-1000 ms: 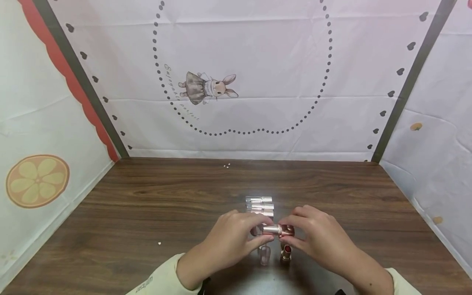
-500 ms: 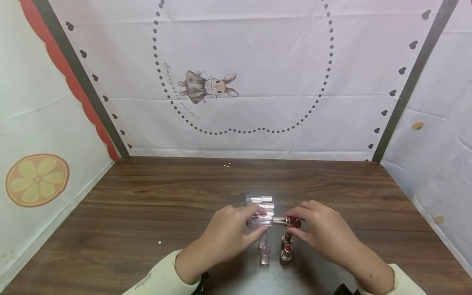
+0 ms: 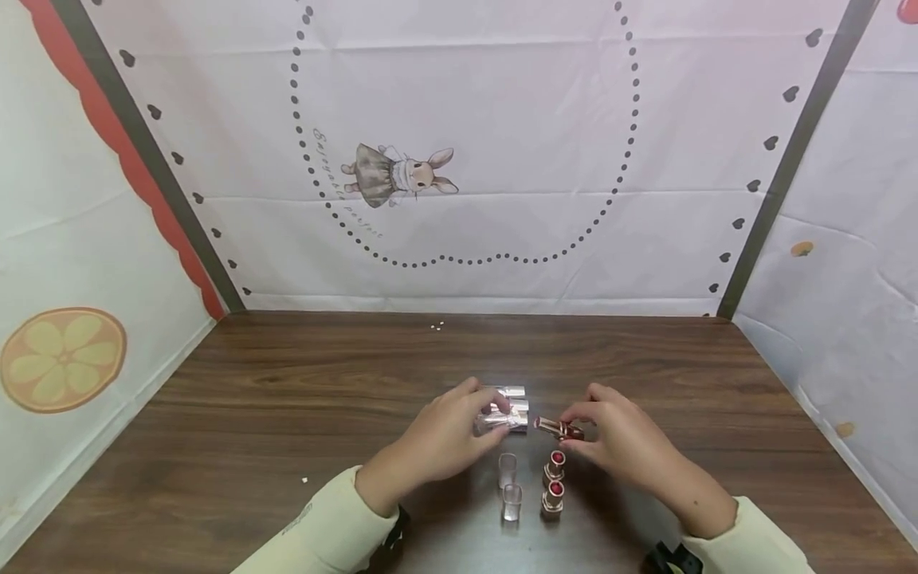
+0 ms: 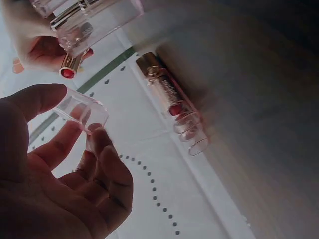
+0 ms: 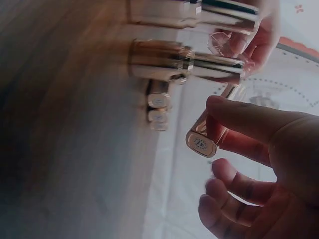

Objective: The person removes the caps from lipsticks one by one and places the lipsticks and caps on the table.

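You have six lipsticks: three lying side by side with clear ends toward your left, two standing uncapped with red tips up, and one held lipstick. There are three loose clear caps: two standing caps just left of the upright lipsticks, and one held cap. Your left hand pinches that cap between thumb and fingers, beside the lying row. Your right hand pinches the held lipstick by its base, its red tip pointing toward your left hand, in front of the standing pair as you look forward. Four small white bits show on the worktop, three near the far edge and one left of your left forearm.

The far edge meets a back cloth printed with a rabbit; a left cloth and right cloth border the sides. You have wide stretches of wood on either side of your hands, and a broad band beyond the lying row.

Half a second ago your held cap and held lipstick met end to end; now they are apart, with the red tip exposed. The standing pieces have kept their places.
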A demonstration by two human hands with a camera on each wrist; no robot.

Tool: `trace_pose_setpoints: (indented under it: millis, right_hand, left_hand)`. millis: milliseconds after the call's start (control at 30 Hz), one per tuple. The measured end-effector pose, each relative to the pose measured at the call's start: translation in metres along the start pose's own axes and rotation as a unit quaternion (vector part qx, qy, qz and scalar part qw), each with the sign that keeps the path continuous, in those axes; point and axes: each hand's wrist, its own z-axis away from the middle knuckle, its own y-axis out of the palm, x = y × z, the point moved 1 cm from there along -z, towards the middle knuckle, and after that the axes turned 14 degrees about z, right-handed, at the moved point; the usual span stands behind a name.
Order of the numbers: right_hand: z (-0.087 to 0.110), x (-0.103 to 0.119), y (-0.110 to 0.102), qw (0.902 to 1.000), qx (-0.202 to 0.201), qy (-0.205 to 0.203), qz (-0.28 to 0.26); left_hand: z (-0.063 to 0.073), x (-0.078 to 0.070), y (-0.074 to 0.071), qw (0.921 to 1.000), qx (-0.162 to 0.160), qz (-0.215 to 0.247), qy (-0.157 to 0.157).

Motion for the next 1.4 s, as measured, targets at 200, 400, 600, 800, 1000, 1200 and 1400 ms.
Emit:
trace_pose_setpoints:
  millis: [200,400,600,800,1000,1200,1400]
  right_hand:
    - [-0.002,-0.003,0.009,0.9982,0.050,0.001,-0.033]
    - [-0.002,-0.005,0.015,0.9962,0.076,0.011,-0.042]
    - [-0.002,-0.008,0.020,0.9923,0.102,0.011,-0.070]
    - [-0.003,-0.010,0.023,0.9893,0.107,-0.008,-0.099]
    - [-0.004,-0.011,0.027,0.9834,0.123,-0.021,-0.132]
    - [-0.005,-0.011,0.028,0.9816,0.130,-0.021,-0.138]
    - [-0.005,-0.010,0.028,0.9801,0.138,-0.022,-0.141]
  left_hand:
    - [0.000,0.006,0.004,0.9997,0.023,-0.002,-0.009]
    - [-0.001,0.009,0.008,0.9984,0.048,0.021,-0.022]
    - [0.000,0.010,0.008,0.9975,0.060,0.027,-0.025]
    - [0.000,0.010,0.008,0.9961,0.073,0.029,-0.039]
    - [0.000,0.011,0.010,0.9950,0.086,0.028,-0.043]
    - [-0.002,0.012,0.012,0.9949,0.091,0.013,-0.043]
    - [-0.001,0.011,0.013,0.9941,0.096,0.008,-0.050]
